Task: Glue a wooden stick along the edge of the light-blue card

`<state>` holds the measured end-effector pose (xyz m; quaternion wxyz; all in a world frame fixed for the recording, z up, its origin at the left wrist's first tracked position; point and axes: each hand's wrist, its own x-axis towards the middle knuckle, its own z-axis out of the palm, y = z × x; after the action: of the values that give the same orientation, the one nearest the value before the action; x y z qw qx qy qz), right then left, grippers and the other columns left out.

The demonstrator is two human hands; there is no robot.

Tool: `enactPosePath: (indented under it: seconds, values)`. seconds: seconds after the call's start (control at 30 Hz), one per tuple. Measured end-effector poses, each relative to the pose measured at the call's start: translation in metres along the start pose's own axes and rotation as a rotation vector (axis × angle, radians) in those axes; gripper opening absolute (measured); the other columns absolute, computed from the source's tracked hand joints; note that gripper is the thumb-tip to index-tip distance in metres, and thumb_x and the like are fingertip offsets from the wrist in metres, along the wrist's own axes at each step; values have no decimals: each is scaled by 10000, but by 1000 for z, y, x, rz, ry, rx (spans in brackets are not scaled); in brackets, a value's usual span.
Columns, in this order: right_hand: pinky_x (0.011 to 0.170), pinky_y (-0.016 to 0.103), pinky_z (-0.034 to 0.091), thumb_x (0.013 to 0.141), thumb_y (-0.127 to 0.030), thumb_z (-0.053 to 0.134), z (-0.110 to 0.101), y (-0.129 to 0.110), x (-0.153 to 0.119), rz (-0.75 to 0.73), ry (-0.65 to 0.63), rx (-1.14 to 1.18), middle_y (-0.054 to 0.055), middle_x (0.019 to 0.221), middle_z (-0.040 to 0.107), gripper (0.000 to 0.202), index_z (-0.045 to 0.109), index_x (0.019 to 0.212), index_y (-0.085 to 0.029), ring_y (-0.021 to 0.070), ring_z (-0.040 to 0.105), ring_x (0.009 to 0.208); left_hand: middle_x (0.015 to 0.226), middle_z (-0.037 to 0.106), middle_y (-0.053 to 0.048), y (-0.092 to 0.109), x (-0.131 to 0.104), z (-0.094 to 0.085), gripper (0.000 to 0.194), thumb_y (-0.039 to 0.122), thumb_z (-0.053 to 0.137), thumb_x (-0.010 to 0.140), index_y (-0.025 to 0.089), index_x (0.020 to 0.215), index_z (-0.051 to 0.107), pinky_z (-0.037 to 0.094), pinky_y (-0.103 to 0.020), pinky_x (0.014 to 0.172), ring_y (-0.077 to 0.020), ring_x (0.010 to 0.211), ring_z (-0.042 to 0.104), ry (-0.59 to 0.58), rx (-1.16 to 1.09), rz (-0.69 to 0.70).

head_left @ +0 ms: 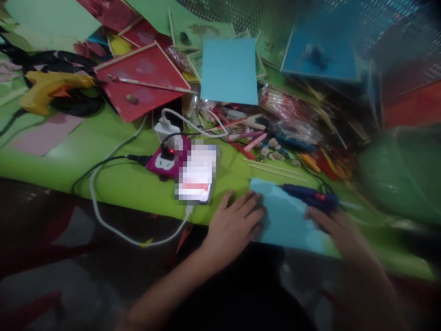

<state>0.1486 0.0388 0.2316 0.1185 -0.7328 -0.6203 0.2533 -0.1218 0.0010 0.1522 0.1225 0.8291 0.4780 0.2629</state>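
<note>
A sheet of light blue paper [287, 223] lies at the front edge of the green table. My left hand [232, 223] rests palm down with spread fingers, the fingertips at the paper's left edge. In my right hand [336, 227] is a dark blue glue gun [310, 196], its nozzle pointing left, low over the paper's upper part. A clear glue stick [349, 205] shows at its back end. Whether the nozzle touches the paper I cannot tell. Past the paper's top edge lie thin wooden sticks [275, 171].
A phone [198, 172] on a white cable lies beside a purple power strip [165, 161] with a charger [167, 133]. A yellow glue gun [51, 89] is at the left. Behind are red [144, 78] and blue boards, pens and pebbles [274, 145]. A green rounded object [403, 172] stands right.
</note>
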Motion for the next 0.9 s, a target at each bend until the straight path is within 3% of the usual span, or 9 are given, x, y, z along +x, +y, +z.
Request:
enactPosePath:
  seconds: [0.3, 0.53, 0.77, 0.9]
  values:
    - [575, 318, 507, 749, -742, 620, 4, -12, 2, 44, -57, 94, 34, 543, 614, 537, 727, 634, -229, 205, 579, 561, 1529, 594, -6, 1, 0, -1, 272, 374, 566, 1031, 285, 1272, 655, 366, -546, 1198, -228, 1425, 538, 9, 13, 5]
    - [580, 328, 514, 786, -682, 619, 1, -2, 1, 48, -25, 73, 38, 572, 647, 480, 743, 660, -236, 214, 592, 567, 1538, 585, -16, 1, 1, -4, 268, 367, 563, 1032, 290, 1271, 657, 368, -539, 1201, -231, 1418, 544, -16, 3, -7]
    - [555, 319, 503, 779, -691, 610, 4, -20, 2, 26, -52, 54, 34, 527, 622, 477, 710, 629, -249, 222, 596, 556, 1548, 574, -17, 0, 1, -3, 278, 356, 561, 1033, 287, 1288, 648, 349, -553, 1213, -237, 1444, 520, -26, -8, -1]
    - [569, 322, 494, 791, -649, 600, 3, -16, 2, 32, -58, 33, 32, 534, 623, 446, 720, 650, -243, 219, 595, 557, 1549, 573, -14, 0, 0, -3, 283, 357, 565, 1030, 283, 1290, 650, 342, -549, 1223, -230, 1448, 517, -29, -6, -2]
